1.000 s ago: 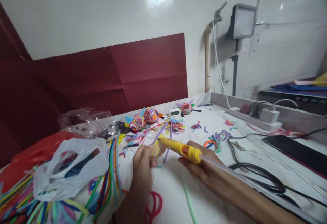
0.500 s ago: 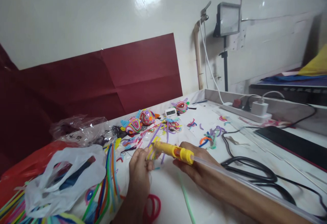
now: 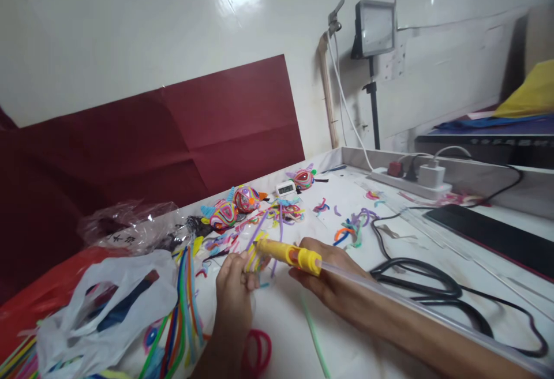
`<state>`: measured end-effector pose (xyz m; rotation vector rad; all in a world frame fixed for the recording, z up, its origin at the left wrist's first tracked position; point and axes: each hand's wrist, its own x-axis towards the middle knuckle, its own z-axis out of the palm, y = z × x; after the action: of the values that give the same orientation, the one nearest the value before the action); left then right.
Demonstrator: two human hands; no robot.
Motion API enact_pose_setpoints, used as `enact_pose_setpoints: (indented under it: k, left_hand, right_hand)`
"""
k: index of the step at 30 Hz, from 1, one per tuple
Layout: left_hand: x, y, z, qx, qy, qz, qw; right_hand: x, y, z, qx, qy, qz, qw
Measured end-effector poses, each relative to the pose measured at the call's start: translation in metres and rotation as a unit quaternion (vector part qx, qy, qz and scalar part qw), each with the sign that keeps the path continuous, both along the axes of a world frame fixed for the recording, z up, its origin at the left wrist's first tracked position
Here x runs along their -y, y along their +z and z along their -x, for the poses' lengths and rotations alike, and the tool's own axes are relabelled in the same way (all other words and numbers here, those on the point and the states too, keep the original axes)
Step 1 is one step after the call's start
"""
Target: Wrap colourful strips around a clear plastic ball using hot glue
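Pinching a yellow-and-purple striped piece (image 3: 255, 259) in the left hand (image 3: 234, 275), close to the centre of the frame, with a narrow grip on its left side. Holding a yellow glue gun (image 3: 288, 254) in the right hand (image 3: 333, 289), with the grip around its rear part and some fingers hidden behind it. Pointing the nozzle left at the top of the striped piece; cannot tell whether touching it. Trailing a long clear glue stick (image 3: 402, 299) from the gun along the right forearm toward the lower right corner. Working over a white bench (image 3: 281, 315), with a pink loop (image 3: 269, 344) and a pale green strip (image 3: 315, 336) at bottom centre. Seeing two round multicoloured figures (image 3: 224, 214) side by side above the left hand, and a third figure (image 3: 303, 179) just right of a small white digital clock (image 3: 285, 188). Facing coloured strips (image 3: 184, 292) and a white plastic bag (image 3: 158, 278) at lower left, and a coiled black cable (image 3: 452, 288) at right.
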<state>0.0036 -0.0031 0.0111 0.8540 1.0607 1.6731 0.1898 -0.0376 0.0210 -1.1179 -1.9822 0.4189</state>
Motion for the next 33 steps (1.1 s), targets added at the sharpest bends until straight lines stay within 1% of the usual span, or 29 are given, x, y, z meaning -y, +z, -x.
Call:
enact_pose_setpoints:
  k: [4, 10, 20, 27, 33]
  left_hand:
    - [-0.0012, -0.0008, -0.0005, -0.002, -0.001, 0.000, 1.000]
    - [-0.0011, -0.0020, 0.0002, -0.010, 0.000, 0.000, 1.000]
    - [0.0002, -0.0010, 0.0004, -0.011, -0.003, -0.002, 1.000]
    - [-0.0019, -0.0032, 0.0004, -0.006, -0.006, -0.004, 1.000]
    - [-0.0023, -0.0038, 0.0003, -0.003, -0.009, -0.005, 1.000]
  right_hand:
    - [0.0015, -0.0001, 0.0014, 0.016, -0.001, -0.001, 1.000]
    - [-0.0001, -0.0024, -0.0003, 0.005, -0.003, -0.012, 1.000]
    - [-0.0017, 0.0003, -0.0031, -0.007, -0.017, -0.018, 1.000]
    - [0.0027, 0.0039, -0.0006, 0.013, -0.004, 0.001, 1.000]
    - [0.0031, 0.0025, 0.0006, 0.013, -0.005, -0.003, 1.000]
